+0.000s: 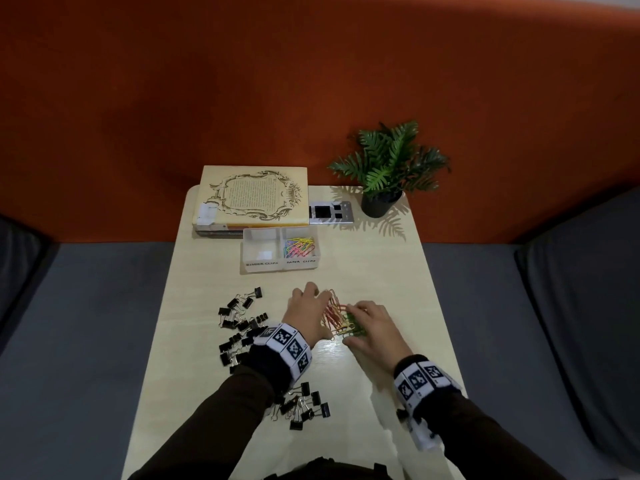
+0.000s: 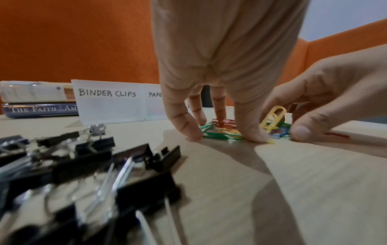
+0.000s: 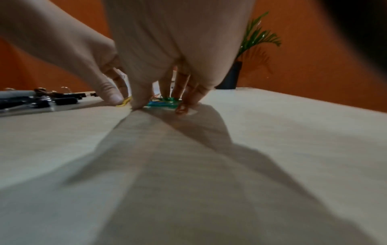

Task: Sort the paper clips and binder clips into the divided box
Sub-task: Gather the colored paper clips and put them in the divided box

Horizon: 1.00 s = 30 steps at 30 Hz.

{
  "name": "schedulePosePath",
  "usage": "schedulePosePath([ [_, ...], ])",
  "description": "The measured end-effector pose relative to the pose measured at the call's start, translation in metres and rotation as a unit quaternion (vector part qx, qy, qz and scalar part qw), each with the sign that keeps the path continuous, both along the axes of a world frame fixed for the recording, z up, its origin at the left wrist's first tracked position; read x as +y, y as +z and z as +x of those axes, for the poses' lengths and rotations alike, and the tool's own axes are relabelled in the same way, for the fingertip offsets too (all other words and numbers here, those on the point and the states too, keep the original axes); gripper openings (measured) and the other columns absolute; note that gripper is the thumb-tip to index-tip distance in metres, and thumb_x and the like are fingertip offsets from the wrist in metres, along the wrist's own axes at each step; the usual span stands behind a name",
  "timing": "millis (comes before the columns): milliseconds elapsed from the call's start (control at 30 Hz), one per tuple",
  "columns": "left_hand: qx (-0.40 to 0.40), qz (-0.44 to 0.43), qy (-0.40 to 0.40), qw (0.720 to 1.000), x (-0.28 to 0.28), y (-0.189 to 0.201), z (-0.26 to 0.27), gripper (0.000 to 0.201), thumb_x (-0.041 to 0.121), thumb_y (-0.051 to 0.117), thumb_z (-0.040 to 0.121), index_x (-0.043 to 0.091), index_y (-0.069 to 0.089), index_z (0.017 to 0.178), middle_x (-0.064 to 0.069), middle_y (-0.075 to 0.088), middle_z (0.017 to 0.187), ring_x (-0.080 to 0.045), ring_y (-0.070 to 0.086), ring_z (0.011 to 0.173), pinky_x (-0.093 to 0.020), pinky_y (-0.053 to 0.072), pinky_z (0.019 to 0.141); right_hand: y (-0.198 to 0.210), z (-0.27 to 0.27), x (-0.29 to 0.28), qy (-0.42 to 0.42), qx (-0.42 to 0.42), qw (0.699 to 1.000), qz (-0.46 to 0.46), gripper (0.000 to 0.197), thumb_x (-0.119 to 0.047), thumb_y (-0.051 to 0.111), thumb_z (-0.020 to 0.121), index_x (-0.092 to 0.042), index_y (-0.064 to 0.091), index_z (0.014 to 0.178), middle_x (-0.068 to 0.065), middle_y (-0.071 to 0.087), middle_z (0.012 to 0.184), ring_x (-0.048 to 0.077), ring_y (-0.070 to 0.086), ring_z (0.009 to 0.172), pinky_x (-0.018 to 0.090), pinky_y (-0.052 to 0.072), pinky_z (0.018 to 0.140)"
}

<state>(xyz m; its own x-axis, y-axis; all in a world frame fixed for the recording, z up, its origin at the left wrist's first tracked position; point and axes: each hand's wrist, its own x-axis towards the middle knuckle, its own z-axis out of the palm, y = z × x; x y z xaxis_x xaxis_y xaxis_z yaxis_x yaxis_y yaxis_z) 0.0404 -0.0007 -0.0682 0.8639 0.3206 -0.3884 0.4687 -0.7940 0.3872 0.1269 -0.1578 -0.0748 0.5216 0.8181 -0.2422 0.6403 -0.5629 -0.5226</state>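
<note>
Both hands are down on the bench (image 1: 398,271), gathering a heap of coloured paper clips (image 1: 341,318) between them. On the heap's left side, the left hand (image 1: 310,315) has its fingers curled, fingertips (image 2: 193,132) pressing the bench at the clips' edge. From the other side, the right hand (image 1: 372,329) hooks its bent fingers over the clips, thumb planted on the bench; neither hand has lifted any. Black binder clips (image 1: 242,323) lie scattered left of the hands, more by the left forearm. Beyond stands the divided box (image 1: 280,268), paper clips already in its right compartment. Books (image 1: 252,197) and a potted plant (image 1: 389,168) sit behind.
</note>
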Motion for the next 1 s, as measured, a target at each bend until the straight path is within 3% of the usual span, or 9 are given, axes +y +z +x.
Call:
schedulePosePath([
  [100,-0.023,0.006,0.011,1.000,-0.002,-0.002,-0.006,0.036,0.015,0.068,0.082,0.011,0.054,0.114,-0.012,0.047,0.120,-0.032,0.050,0.105,-0.039,0.046,0.090,-0.002,-0.013,0.006,-0.027,-0.008,0.998,0.057,0.028,-0.013,0.063,0.083,-0.010,0.062,0.111,0.010,0.059,0.105,0.026,0.053,0.099,0.033,0.046,0.082],
  [200,-0.010,-0.003,0.031,0.999,-0.001,-0.001,-0.015,0.023,0.011,0.067,0.083,0.008,0.059,0.105,-0.012,0.052,0.116,-0.031,0.053,0.102,-0.038,0.048,0.089,0.001,-0.019,0.009,-0.065,-0.003,0.995,0.077,0.013,-0.008,0.058,0.084,-0.009,0.068,0.093,0.009,0.062,0.090,0.025,0.059,0.083,0.029,0.045,0.071],
  [333,0.016,-0.028,0.053,0.998,0.001,0.002,-0.022,0.025,0.018,0.068,0.084,0.006,0.063,0.105,-0.014,0.058,0.113,-0.031,0.057,0.103,-0.037,0.048,0.087,0.008,-0.009,0.014,-0.070,0.010,0.997,0.038,0.012,-0.010,0.062,0.085,-0.009,0.072,0.090,0.016,0.068,0.086,0.031,0.063,0.083,0.032,0.046,0.071],
  [500,0.054,-0.025,0.048,0.997,0.004,0.009,-0.029,0.028,0.023,0.060,0.091,0.007,0.065,0.113,-0.013,0.062,0.117,-0.027,0.060,0.108,-0.032,0.048,0.088,0.031,0.015,0.019,-0.094,-0.006,0.996,0.001,0.013,-0.008,0.064,0.082,-0.010,0.074,0.091,0.014,0.074,0.092,0.028,0.065,0.088,0.025,0.044,0.075],
  [567,0.065,-0.021,0.051,0.996,0.003,0.013,-0.033,0.027,0.027,0.058,0.093,0.011,0.067,0.112,-0.010,0.066,0.114,-0.026,0.062,0.106,-0.031,0.050,0.086,0.046,0.025,0.029,-0.103,-0.020,0.995,0.000,0.012,-0.009,0.064,0.081,-0.010,0.074,0.089,0.013,0.075,0.090,0.028,0.065,0.086,0.027,0.046,0.075],
  [700,0.029,-0.011,0.071,0.997,0.001,0.014,-0.043,0.021,0.032,0.057,0.093,0.018,0.072,0.099,-0.004,0.074,0.096,-0.021,0.068,0.092,-0.028,0.051,0.075,0.074,0.039,0.069,-0.115,-0.028,0.991,0.056,0.009,-0.010,0.066,0.082,-0.008,0.073,0.086,0.015,0.074,0.084,0.029,0.064,0.080,0.026,0.044,0.069],
  [800,0.019,-0.022,0.081,0.996,-0.001,0.013,-0.046,0.021,0.031,0.057,0.093,0.019,0.072,0.098,-0.005,0.074,0.093,-0.020,0.067,0.084,-0.027,0.051,0.074,0.085,0.043,0.110,-0.113,-0.029,0.989,0.089,0.008,-0.010,0.066,0.082,-0.007,0.073,0.085,0.017,0.073,0.082,0.033,0.063,0.081,0.034,0.049,0.072],
  [867,0.009,-0.025,0.081,0.996,-0.003,0.014,-0.048,0.020,0.032,0.057,0.093,0.021,0.072,0.100,-0.004,0.074,0.094,-0.019,0.066,0.084,-0.025,0.047,0.070,0.083,0.044,0.138,-0.103,-0.033,0.991,0.080,0.010,-0.010,0.063,0.083,-0.006,0.072,0.086,0.018,0.073,0.085,0.033,0.063,0.085,0.035,0.050,0.076],
  [1000,-0.014,-0.019,0.070,0.997,-0.006,0.014,-0.050,0.022,0.034,0.055,0.093,0.027,0.070,0.108,-0.002,0.074,0.097,-0.019,0.068,0.089,-0.025,0.051,0.074,0.071,0.040,0.176,-0.085,-0.028,0.996,0.024,0.014,-0.004,0.057,0.082,-0.001,0.071,0.084,0.022,0.071,0.092,0.036,0.063,0.091,0.036,0.051,0.078],
])
